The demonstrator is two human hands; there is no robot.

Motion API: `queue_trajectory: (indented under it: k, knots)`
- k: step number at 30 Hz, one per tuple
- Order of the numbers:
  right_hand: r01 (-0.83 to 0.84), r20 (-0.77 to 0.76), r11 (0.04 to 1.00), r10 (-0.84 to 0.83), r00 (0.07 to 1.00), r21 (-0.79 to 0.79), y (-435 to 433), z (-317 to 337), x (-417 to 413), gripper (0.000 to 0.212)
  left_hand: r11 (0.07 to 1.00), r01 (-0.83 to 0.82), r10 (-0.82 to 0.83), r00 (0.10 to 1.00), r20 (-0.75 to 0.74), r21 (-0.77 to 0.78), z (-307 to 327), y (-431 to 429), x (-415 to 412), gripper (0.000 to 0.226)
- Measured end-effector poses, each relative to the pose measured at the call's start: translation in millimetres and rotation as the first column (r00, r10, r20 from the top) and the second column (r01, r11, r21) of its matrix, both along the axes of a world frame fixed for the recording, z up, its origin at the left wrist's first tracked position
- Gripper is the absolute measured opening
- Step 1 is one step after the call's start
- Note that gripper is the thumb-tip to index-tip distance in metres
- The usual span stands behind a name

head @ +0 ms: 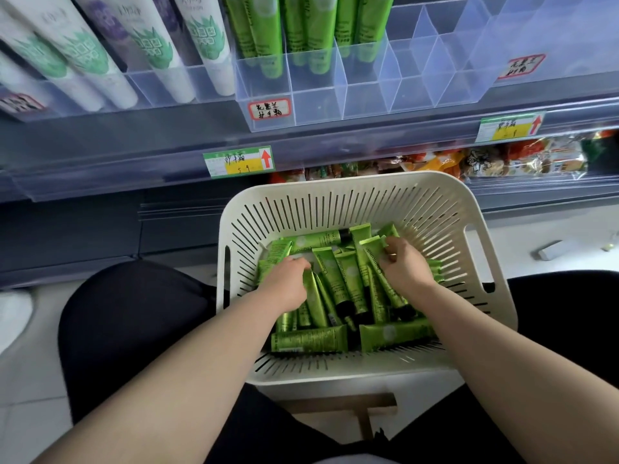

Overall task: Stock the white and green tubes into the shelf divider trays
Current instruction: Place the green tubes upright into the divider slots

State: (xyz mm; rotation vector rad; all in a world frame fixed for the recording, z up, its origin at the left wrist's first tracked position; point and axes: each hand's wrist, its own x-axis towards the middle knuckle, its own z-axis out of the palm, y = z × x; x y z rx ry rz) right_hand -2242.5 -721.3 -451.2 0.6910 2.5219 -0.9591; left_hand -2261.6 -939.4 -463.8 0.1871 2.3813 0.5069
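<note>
Shelf divider trays (318, 105) hold white and green tubes (268, 45); below, a white basket (435, 202) holds loose tubes (348, 283). The right grip (405, 262) clasps a green tube (371, 251); the left grip (288, 283) buries its fingertips, hold unclear.

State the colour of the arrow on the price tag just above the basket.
Red; the arrow shows best in the head view.

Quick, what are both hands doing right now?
Left hand: fingers curled into the green tubes; grip cannot be told.
Right hand: grips a green tube.
</note>
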Motion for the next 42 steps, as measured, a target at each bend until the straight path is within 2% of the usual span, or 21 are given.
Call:
queue_trajectory:
  k: [4, 8, 10, 12, 17, 22, 28, 31, 34, 42]
  knots:
    - [-0.164, 0.067, 0.986, 0.162, 0.984, 0.03, -5, 1, 5, 0.06, 0.999, -0.018, 0.017, 0.999, -0.041, -0.027, 5, -6, -6, 0.037]
    - [-0.258, 0.017, 0.965, 0.257, 0.966, 0.043, -14, 13, 4, 0.048, 0.996, -0.033, 0.032, 0.999, 0.008, 0.085, 17, -2, -5, 0.024]
    - [-0.278, -0.052, 0.96, 0.28, 0.959, 0.043, -16, 23, 2, 0.032, 0.979, -0.092, 0.087, 0.996, 0.036, 0.183, 25, 3, -1, 0.013]
    - [-0.294, -0.13, 0.952, 0.303, 0.944, 0.08, -15, 37, 1, 0.022, 0.966, -0.112, 0.125, 0.991, -0.04, 0.234, 40, 9, 4, 0.011]
    - [-0.255, -0.354, 0.964, 0.264, 0.897, 0.074, -8, 78, -2, 0.016, 0.962, -0.047, 0.15, 0.915, -0.375, 0.269, 92, 20, 1, 0.015]
    - [-0.208, -0.532, 0.974, 0.225, 0.817, 0.092, 8, 131, -9, 0.019, 0.923, 0.034, 0.18, 0.842, -0.509, 0.383, 171, 33, -29, 0.011]
    - [-0.094, -0.665, 0.981, 0.184, 0.724, 0.169, 34, 199, -28, 0.021, 0.85, 0.131, 0.279, 0.709, -0.647, 0.51, 254, 73, -72, 0.016]
    - [-0.017, -0.728, 0.984, 0.141, 0.671, 0.175, 49, 230, -41, 0.023, 0.848, 0.203, 0.272, 0.627, -0.73, 0.49, 290, 98, -96, 0.01]
    - [0.014, -0.777, 0.992, 0.088, 0.623, 0.123, 61, 256, -57, 0.023, 0.884, 0.22, 0.238, 0.548, -0.802, 0.413, 316, 125, -115, 0.009]
    - [0.003, -0.825, 0.987, 0.133, 0.55, 0.162, 85, 283, -102, 0.017, 0.94, 0.124, 0.212, 0.519, -0.828, 0.319, 323, 164, -176, 0.01]
